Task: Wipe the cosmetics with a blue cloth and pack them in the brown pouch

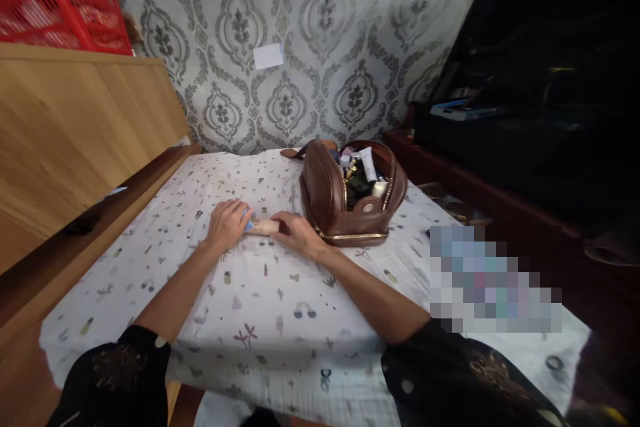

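A small beige tube [264, 226], bluish at its left end, lies level low over the patterned white cloth. My left hand [229, 221] is closed over the bluish end. From the other side my right hand [299, 235] grips the right end, thumb and fingers around it. Its label is too small to read. Just right of my right hand stands a brown leather bag [327, 187] with its zipped top gaping. Inside the bag are a white tube [367, 164] and several other small items, partly hidden by the bag's walls.
The patterned cloth [270, 280] covers the table. A wooden panel [85, 93] rises at the left, with a red plastic basket [65, 3] on top. A wallpapered wall stands behind. To the right are a pixelated patch and a large dark screen-like surface [540, 80].
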A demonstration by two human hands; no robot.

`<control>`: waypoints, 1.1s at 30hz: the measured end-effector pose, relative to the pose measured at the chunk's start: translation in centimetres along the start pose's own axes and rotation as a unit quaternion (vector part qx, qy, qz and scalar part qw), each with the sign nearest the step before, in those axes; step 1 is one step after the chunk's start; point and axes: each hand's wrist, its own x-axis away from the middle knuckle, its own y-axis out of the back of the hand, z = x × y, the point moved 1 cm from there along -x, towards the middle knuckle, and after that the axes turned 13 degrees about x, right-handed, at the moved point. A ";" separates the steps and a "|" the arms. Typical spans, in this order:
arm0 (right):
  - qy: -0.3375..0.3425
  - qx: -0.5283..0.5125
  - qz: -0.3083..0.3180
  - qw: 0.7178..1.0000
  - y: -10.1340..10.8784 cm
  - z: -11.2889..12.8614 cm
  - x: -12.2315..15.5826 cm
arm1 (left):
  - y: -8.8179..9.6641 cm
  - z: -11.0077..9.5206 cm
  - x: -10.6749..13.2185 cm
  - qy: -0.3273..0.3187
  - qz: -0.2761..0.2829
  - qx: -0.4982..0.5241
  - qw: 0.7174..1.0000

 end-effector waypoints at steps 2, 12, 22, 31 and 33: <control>-0.012 -0.012 0.002 1.000 0.0 0.0 0.1 | -0.3 -1.4 0.2 -0.045 0.010 0.020 0.999; -0.048 -0.057 -0.002 0.997 -0.1 -0.2 0.0 | -1.6 -2.5 -0.2 -0.074 0.052 0.044 0.995; -0.034 -0.062 0.005 0.997 -0.2 -0.3 0.0 | -1.6 0.2 -0.6 0.021 0.061 0.047 0.997; -0.033 -0.053 0.003 0.998 0.0 0.4 0.4 | -1.9 1.4 -0.6 0.025 0.051 0.119 0.991; -0.033 -0.048 0.006 0.998 0.2 0.6 0.3 | -1.9 1.6 -0.6 0.025 0.044 0.131 0.990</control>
